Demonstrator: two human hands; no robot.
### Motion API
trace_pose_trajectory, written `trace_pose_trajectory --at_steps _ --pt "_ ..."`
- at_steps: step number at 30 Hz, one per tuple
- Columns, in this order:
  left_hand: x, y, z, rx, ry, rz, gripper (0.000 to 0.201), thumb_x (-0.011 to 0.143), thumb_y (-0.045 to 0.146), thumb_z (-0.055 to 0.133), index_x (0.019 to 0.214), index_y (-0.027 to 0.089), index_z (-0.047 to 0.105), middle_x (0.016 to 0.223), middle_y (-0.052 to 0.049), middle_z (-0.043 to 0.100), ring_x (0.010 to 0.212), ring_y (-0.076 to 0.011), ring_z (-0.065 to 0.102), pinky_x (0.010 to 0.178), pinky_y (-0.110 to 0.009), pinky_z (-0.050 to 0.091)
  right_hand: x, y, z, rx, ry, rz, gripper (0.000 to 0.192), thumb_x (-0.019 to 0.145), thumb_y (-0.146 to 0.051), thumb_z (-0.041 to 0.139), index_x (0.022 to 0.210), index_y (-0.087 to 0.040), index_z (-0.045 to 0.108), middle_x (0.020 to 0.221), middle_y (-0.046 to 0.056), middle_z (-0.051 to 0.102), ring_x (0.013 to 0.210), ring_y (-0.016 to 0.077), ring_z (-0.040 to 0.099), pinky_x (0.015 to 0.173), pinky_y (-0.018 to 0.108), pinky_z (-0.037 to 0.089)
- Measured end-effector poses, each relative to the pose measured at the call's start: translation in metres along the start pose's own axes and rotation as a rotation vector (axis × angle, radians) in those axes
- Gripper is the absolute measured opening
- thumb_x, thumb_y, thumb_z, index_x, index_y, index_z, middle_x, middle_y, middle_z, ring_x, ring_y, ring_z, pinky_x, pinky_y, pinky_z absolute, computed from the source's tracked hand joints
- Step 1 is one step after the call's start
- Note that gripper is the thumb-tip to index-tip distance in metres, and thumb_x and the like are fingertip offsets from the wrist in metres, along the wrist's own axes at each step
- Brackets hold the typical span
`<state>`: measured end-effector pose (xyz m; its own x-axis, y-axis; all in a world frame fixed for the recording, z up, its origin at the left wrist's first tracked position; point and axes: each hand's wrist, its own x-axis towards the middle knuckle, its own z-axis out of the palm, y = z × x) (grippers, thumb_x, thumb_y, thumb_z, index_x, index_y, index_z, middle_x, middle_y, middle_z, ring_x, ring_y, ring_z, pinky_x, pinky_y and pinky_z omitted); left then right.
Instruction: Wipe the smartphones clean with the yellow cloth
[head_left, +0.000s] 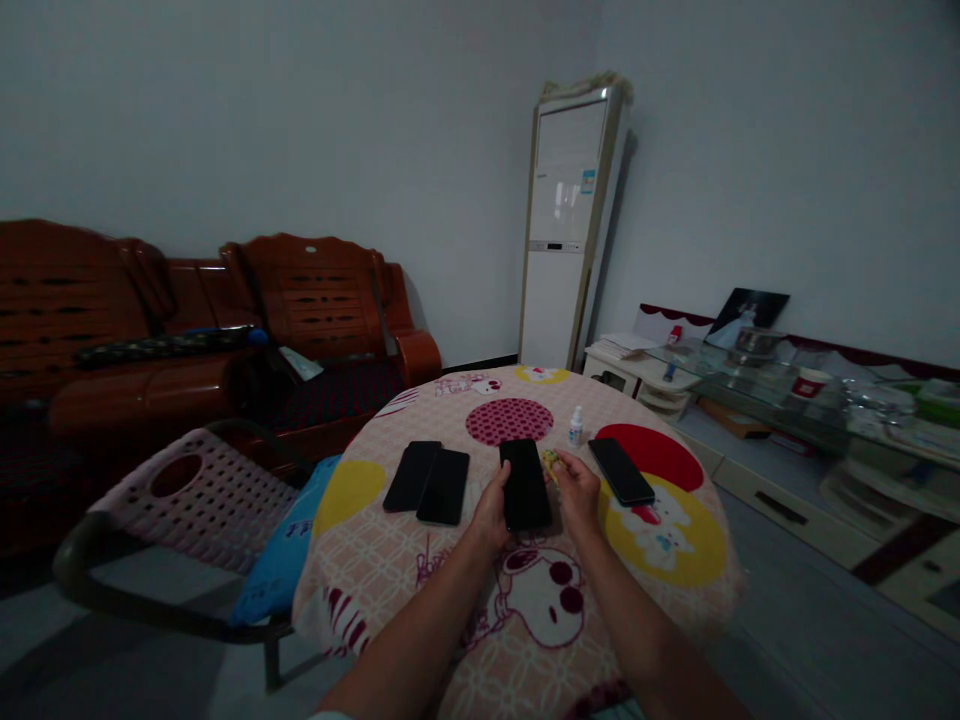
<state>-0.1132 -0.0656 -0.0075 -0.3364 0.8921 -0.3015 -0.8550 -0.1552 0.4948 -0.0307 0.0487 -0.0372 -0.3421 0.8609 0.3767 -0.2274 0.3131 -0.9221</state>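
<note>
My left hand (492, 508) is closed on the left edge of a black smartphone (526, 485), whose dark screen faces up. Pinched in my right hand (577, 490), just right of that phone, is a small yellow patterned cloth or sponge (551, 462); its exact kind is unclear. On the left, a dark phone (411, 476) lies partly under or against another black phone (444, 487). One more phone (622, 471) rests to the right of my right hand. A small white bottle (576, 427) stands upright behind my right hand.
A patterned cloth covers the round table (480, 400). At left are a woven chair (195, 490) with a blue cushion (289, 545) and wooden sofas (315, 320). A white floor air conditioner (559, 290) stands behind. The glass-topped cabinet (757, 385) at right holds a paper cup (808, 384).
</note>
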Motion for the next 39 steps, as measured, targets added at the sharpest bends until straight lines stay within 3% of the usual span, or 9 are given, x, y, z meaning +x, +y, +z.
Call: trace_pose_trajectory --at_steps 5,9,15,21,26,39 --pt "-0.010 -0.007 -0.002 -0.001 0.032 -0.027 0.060 0.088 0.059 0.044 0.109 0.006 0.064 0.088 -0.015 0.072 0.077 -0.0247 0.070 0.075 -0.036 0.055 -0.011 -0.014 -0.005 0.046 -0.078 0.020 0.033 0.075 -0.034 0.064 0.100 -0.014 0.072 0.092 0.008 0.074 0.080 0.0211 0.068 0.072 0.031 0.054" --pt "-0.010 -0.004 -0.005 0.016 0.068 -0.034 0.062 0.089 0.061 0.041 0.110 0.008 0.064 0.090 -0.015 0.072 0.079 -0.0255 0.070 0.075 -0.038 0.055 -0.013 -0.014 -0.006 0.044 -0.144 0.023 0.031 0.073 -0.033 0.066 0.097 -0.015 0.073 0.090 0.007 0.075 0.079 0.0207 0.068 0.073 0.031 0.054" --pt "-0.014 -0.006 -0.002 0.048 0.019 -0.020 0.061 0.089 0.059 0.043 0.113 0.006 0.063 0.092 -0.016 0.072 0.081 -0.0254 0.070 0.077 -0.037 0.055 -0.007 -0.014 -0.003 0.068 -0.033 0.016 0.036 0.075 -0.036 0.064 0.103 -0.015 0.072 0.097 0.008 0.074 0.084 0.0213 0.068 0.077 0.033 0.054" --pt "-0.014 -0.006 -0.001 0.061 0.067 0.025 0.053 0.088 0.054 0.049 0.113 0.010 0.064 0.093 -0.013 0.072 0.079 -0.0233 0.070 0.076 -0.034 0.055 -0.013 -0.023 -0.004 -0.025 -0.111 -0.003 0.030 0.074 -0.033 0.065 0.096 -0.015 0.074 0.083 0.005 0.074 0.072 0.0185 0.066 0.066 0.029 0.053" --pt "-0.011 -0.004 -0.006 0.075 0.119 0.074 0.051 0.087 0.053 0.052 0.114 0.012 0.063 0.094 -0.011 0.072 0.077 -0.0223 0.070 0.074 -0.033 0.055 -0.016 -0.024 -0.005 -0.080 -0.137 -0.082 0.026 0.075 -0.032 0.064 0.093 -0.017 0.075 0.087 0.005 0.074 0.077 0.0193 0.067 0.070 0.029 0.053" --pt "-0.012 0.003 -0.004 0.022 -0.068 -0.073 0.059 0.091 0.052 0.041 0.120 0.004 0.060 0.096 -0.017 0.071 0.081 -0.0259 0.070 0.075 -0.036 0.054 -0.007 -0.016 -0.010 -0.128 0.028 -0.157 0.031 0.079 -0.035 0.059 0.101 -0.015 0.071 0.099 0.009 0.072 0.089 0.0221 0.067 0.082 0.034 0.053"
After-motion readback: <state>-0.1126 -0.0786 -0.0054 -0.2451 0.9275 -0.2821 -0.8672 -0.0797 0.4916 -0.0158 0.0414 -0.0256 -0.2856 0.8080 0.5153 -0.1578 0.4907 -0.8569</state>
